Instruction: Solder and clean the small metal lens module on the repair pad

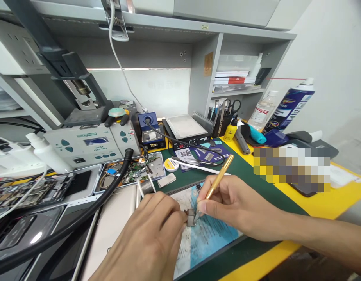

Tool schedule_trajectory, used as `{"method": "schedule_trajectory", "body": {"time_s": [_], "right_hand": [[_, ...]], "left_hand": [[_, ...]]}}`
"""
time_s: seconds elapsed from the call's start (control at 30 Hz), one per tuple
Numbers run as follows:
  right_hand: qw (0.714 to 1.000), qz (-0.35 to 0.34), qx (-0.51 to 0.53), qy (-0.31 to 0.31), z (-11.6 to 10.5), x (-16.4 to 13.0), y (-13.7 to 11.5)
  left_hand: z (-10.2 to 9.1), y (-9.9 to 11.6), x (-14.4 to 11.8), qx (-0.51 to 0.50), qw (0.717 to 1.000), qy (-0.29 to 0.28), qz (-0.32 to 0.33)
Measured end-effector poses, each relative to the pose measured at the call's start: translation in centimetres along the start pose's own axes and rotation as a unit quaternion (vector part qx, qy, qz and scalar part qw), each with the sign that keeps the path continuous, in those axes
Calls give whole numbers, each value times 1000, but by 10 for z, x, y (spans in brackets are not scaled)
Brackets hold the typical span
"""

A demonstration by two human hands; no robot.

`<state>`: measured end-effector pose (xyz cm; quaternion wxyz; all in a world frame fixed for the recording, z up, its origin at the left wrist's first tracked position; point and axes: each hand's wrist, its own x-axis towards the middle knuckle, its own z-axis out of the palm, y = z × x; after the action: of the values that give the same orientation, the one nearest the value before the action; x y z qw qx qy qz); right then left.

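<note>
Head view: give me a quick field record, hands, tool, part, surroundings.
left hand: pinches a small grey metal part over the blue work mat
right hand: grips a gold-handled tool like a pen, tip at the part
surface: green bench mat on a yellow table
left of hands: tray of circuit boards, black hose, rework station
behind: hot plate, blue spray can, scissors in a tool holder
unclear: tool tip type

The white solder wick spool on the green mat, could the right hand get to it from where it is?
Probably yes: the spool lies uncovered just beyond the right hand, though that hand is occupied with a gold-handled tool.
</note>
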<state>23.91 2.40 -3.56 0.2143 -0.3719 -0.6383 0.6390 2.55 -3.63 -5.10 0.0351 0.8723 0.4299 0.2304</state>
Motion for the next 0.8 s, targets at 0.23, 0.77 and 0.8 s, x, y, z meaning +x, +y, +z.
{"method": "schedule_trajectory", "body": {"time_s": [0.23,0.77,0.8], "right_hand": [[1000,-4,2,6,0,0,-1],[1000,-4,1,-5,1,2,-2],[1000,-5,0,-7,1,2,-2]], "left_hand": [[-2,-1,-1,10,1000,6,2],[1,-4,-4,-3,1000,2,3],[2,-5,-4,-5,1000,1,1]]}}
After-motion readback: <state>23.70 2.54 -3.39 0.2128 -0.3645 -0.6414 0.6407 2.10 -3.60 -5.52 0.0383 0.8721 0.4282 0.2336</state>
